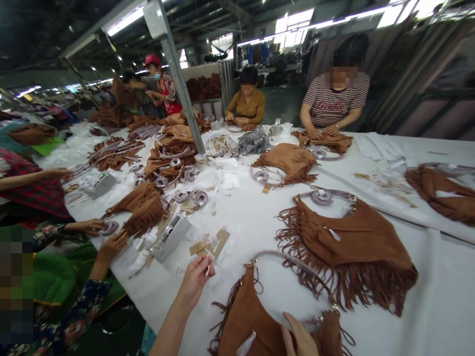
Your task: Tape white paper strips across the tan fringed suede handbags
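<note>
My left hand (pixel 198 279) is raised over the white table with its fingers pinched on a thin whitish string; what hangs from it is hard to make out. Just beyond that hand lie loose brown tags (pixel 202 246) with pale strings. Directly before me rests a brown suede fringed handbag (pixel 256 311), its strap (pixel 293 259) wrapped in pale film and a small white pouch (pixel 246 343) lying on its front. My right hand (pixel 300 338), partly cut off by the lower edge, touches the bag near its opening with fingers stretched out.
Another fringed bag (pixel 352 237) lies at the right, with a further bag (pixel 441 193) beyond it. Left of the tags is a grey dispenser (pixel 171 238). A metal post (pixel 183 79) rises from the table. Co-workers handle bags; one co-worker's hands (pixel 111 240) are close on the left.
</note>
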Demonstrator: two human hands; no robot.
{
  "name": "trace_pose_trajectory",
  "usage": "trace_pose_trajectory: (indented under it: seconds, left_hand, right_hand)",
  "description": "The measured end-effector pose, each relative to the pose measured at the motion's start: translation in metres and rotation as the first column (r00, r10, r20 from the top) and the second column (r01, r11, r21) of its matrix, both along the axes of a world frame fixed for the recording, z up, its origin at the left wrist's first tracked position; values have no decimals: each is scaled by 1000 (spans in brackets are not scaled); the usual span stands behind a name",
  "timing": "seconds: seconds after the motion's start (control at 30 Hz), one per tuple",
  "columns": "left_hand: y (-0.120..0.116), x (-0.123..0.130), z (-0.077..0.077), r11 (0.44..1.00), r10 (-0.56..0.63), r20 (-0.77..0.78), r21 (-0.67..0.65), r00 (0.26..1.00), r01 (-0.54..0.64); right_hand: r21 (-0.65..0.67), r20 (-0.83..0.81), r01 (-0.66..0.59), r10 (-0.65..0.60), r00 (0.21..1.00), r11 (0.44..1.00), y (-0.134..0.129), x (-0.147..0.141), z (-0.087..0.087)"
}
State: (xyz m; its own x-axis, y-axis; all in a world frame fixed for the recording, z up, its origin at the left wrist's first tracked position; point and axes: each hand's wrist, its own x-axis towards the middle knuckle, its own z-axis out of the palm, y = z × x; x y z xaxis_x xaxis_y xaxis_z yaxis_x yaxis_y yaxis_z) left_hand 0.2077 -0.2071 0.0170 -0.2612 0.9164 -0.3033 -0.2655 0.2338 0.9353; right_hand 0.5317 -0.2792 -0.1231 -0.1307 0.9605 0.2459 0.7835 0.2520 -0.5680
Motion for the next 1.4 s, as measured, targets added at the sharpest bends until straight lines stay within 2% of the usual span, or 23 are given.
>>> trace_pose_trajectory:
  seconds: [0.03,0.1,0.17,0.23,0.3,0.37,0.43,0.57,0.63,0.67,0.73,0.77,0.8,0.87,0.93,0.97,1.03,1.1,1.17,1.23,1.33,1.4]
  left_hand:
    - [-6,10,5,1000,-31,48,-4,998,31]
    - [-19,30,13,990,-132,140,-29,981,137]
    - [-31,50,20,949,-290,213,-65,933,310]
    - [-42,72,25,886,-412,285,-97,865,454]
    - [-53,94,28,847,-444,380,-119,811,519]
    - [-64,115,28,832,-407,481,-155,777,532]
    - [-74,132,27,813,-376,563,-181,736,554]
    - [-94,161,22,741,-311,723,-222,617,633]
    - [-104,175,16,696,-268,739,-296,618,655]
    - [-108,183,12,680,-262,723,-331,639,654]
    - [-116,200,2,653,-311,674,-361,670,666]
    - [-119,209,-3,636,-362,648,-354,670,686]
    - [-120,217,-9,615,-421,621,-340,661,711]
    - [-115,232,-18,582,-534,541,-323,650,746]
    - [-102,243,-25,620,-600,387,-328,700,713]
    - [-93,248,-27,664,-614,278,-323,738,674]
    - [-70,258,-32,749,-610,62,-280,790,600]
    - [-46,269,-38,795,-592,-82,-226,802,563]
    - [-26,284,-48,809,-582,-148,-202,799,552]
    - [-12,301,-61,817,-574,-203,-199,793,541]
    - [1,324,-85,829,-559,-264,-220,786,515]
    - [7,335,-101,831,-553,-284,-247,783,498]
  right_hand:
    - [-43,-67,11,-14,998,999,1,-7,20]
    - [-67,-166,-64,52,985,996,4,-22,65]
    - [17,-199,-193,192,961,981,7,-33,109]
    - [126,-144,-353,370,918,927,10,-40,144]
    - [172,-45,-492,506,862,854,10,-40,166]
    - [173,14,-553,559,829,815,6,-35,175]
    - [186,15,-548,556,831,815,-2,-25,175]
    - [292,-72,-445,483,872,847,-25,-2,169]
    - [297,-174,-357,418,892,886,-39,6,167]
    - [254,-258,-296,360,897,921,-46,10,166]
    - [50,-487,-126,134,863,991,-60,16,164]
    - [-90,-597,-40,-21,802,995,-65,20,163]
    - [-223,-680,32,-179,711,974,-70,25,162]
    - [-416,-759,140,-428,491,899,-75,42,159]
    - [-525,-750,220,-569,337,822,-78,69,153]
    - [-567,-718,260,-624,309,781,-79,87,150]
    - [-619,-626,331,-702,340,712,-84,124,140]
    - [-610,-536,401,-729,426,683,-92,159,128]
    - [-568,-485,446,-719,498,692,-101,185,115]
    - [-532,-469,451,-693,547,716,-106,198,99]
    - [-505,-450,429,-653,608,748,-100,201,75]
    - [-512,-409,401,-626,664,760,-84,198,63]
